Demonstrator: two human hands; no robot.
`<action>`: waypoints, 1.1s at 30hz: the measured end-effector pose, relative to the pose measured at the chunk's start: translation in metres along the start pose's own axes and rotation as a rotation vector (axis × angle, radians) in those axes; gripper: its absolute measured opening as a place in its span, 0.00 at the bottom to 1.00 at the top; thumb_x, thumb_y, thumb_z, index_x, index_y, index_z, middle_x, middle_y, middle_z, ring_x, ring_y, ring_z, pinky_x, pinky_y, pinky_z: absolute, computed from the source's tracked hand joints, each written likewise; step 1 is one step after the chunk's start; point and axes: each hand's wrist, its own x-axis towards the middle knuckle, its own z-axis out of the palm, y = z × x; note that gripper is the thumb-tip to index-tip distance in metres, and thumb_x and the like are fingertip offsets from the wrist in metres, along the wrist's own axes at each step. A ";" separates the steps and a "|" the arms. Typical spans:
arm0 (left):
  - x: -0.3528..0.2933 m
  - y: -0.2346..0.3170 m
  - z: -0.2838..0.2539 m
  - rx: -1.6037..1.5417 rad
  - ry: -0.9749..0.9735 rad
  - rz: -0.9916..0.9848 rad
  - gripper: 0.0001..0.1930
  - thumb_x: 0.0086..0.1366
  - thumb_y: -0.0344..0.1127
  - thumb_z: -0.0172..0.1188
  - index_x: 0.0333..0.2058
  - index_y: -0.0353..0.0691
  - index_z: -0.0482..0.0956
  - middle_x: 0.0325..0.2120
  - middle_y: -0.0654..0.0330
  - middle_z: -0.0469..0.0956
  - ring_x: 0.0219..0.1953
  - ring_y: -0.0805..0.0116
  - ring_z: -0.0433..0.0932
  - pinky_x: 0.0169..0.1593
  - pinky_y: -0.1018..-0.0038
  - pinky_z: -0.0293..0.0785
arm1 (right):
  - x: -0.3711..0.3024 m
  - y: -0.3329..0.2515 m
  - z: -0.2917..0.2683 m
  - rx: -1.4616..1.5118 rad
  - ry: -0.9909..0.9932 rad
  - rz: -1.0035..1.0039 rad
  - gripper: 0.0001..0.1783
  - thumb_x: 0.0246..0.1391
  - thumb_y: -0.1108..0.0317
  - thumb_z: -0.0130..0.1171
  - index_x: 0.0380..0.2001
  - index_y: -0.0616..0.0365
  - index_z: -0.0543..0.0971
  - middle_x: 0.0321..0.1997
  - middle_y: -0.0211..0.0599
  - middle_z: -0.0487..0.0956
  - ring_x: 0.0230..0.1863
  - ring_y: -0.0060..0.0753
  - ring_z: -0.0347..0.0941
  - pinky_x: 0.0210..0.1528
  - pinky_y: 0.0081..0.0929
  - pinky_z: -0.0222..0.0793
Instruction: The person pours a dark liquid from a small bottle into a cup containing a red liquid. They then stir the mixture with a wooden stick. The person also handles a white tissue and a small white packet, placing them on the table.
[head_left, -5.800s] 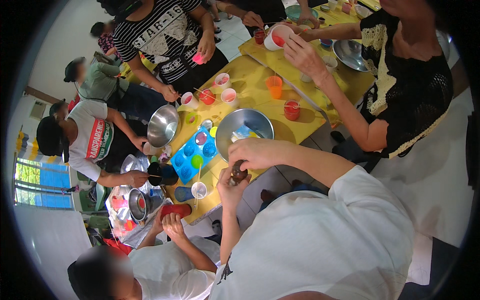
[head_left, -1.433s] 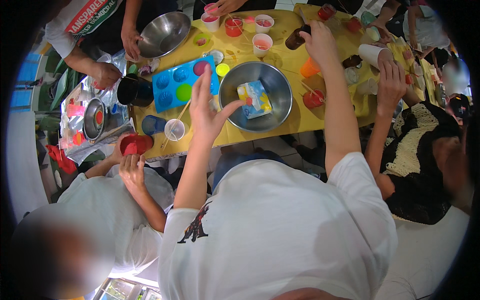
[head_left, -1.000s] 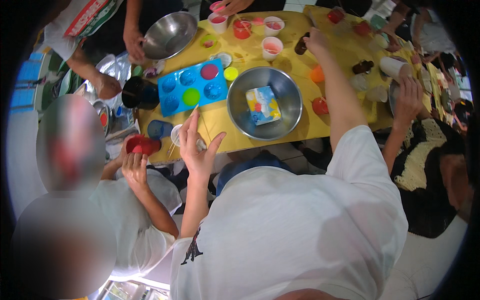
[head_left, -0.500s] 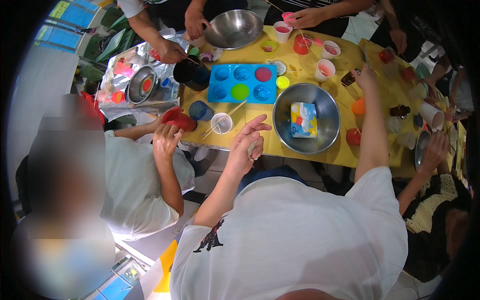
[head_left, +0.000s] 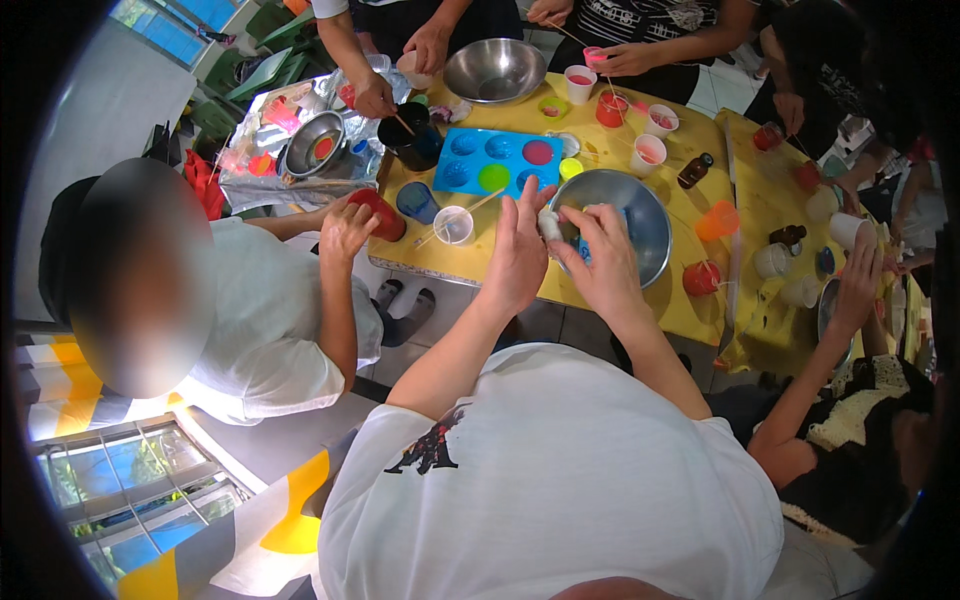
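Both my hands are raised over the table's near edge, in front of the steel bowl. The fingers of my left hand (head_left: 517, 258) are stretched upward and its palm faces the right. My right hand (head_left: 607, 262) pinches a small white wad (head_left: 549, 224), tissue-like, against or close to the left palm; contact there is hard to make out. Behind the right hand, the steel bowl (head_left: 655, 225) is partly hidden, with a bit of something blue showing inside. A brown bottle (head_left: 695, 170) with a dark cap is right of the bowl.
A blue silicone mold (head_left: 457, 143) with red and green fills lies beyond my hands. Nearer are a clear cup (head_left: 454, 226) with sticks and a blue cup (head_left: 416, 202). Red cups (head_left: 701, 278) and an orange cup (head_left: 717, 220) stand right. Other people's hands work around the table.
My right hand has left the brown bottle and come back to the left hand. The left fingers have straightened, and the white wad is now between my hands.
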 end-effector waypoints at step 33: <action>-0.003 -0.020 -0.069 0.596 0.031 0.129 0.06 0.65 0.32 0.67 0.32 0.37 0.81 0.29 0.66 0.79 0.29 0.81 0.72 0.35 0.82 0.67 | -0.029 0.007 0.046 -0.034 0.273 0.180 0.05 0.44 0.72 0.68 0.23 0.62 0.81 0.35 0.38 0.72 0.42 0.43 0.71 0.44 0.37 0.68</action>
